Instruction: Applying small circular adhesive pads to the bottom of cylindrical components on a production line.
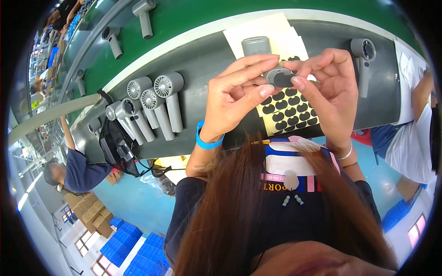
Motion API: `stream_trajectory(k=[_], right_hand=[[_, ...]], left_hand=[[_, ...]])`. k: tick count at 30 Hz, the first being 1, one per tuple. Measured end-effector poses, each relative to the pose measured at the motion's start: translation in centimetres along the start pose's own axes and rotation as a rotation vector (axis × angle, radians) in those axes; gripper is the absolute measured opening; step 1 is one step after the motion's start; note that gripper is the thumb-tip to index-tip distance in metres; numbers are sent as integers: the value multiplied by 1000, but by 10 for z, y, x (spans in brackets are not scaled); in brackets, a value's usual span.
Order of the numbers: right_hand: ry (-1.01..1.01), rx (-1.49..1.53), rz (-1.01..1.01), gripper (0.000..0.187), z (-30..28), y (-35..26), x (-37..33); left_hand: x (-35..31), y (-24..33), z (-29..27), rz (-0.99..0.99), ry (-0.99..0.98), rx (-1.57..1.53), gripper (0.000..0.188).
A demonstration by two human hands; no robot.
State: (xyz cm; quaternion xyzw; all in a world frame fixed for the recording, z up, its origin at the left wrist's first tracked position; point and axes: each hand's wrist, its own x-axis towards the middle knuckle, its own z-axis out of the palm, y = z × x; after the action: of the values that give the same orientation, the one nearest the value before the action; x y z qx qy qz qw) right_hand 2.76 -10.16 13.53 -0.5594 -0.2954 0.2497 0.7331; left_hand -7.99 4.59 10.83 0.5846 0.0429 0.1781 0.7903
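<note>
In my left hand (239,89) is a grey handheld fan (256,45), its handle end turned up toward me. The fingers are closed around that end. My right hand (329,87) pinches a small black rounded sticker (283,79) between thumb and fingertip. That sticker lies against or just over the handle's end face; whether it is stuck down I cannot tell. Under both hands, cream backing sheets (232,36) lie on the dark work surface, and rows of black stickers (291,112) show on the near part.
Several grey fans (168,85) lie to the left, beside a black bag (120,145). Another fan (363,60) rests at the right. More fans (144,18) sit on the green belt (193,16) beyond. Co-workers are at both sides, one in a dark sleeve (83,172).
</note>
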Motion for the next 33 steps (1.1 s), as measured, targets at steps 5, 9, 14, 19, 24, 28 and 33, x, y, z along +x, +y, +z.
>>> stream_trajectory(k=[5, 9, 14, 19, 24, 28, 33], right_hand=[[4, -38, 36, 36, 2, -4, -1], [12, -55, 69, 36, 2, -5, -2], [3, -62, 69, 36, 3, -6, 0], [5, -101, 71, 36, 2, -7, 0], [7, -99, 80, 35, 1, -6, 1], [11, -102, 79, 36, 1, -8, 1], [10, -88, 80, 36, 0, -8, 2]], left_hand=[[-1, -3, -2, -29, -12, 43, 36], [-1, -4, -2, -35, -20, 44, 35], [-1, -5, -1, -21, -13, 26, 33], [0, -5, -1, -15, -25, 34, 31], [0, -7, 0, -3, -16, 48, 30], [1, -6, 1, -4, -15, 42, 30], [2, -6, 2, -3, -15, 43, 30]])
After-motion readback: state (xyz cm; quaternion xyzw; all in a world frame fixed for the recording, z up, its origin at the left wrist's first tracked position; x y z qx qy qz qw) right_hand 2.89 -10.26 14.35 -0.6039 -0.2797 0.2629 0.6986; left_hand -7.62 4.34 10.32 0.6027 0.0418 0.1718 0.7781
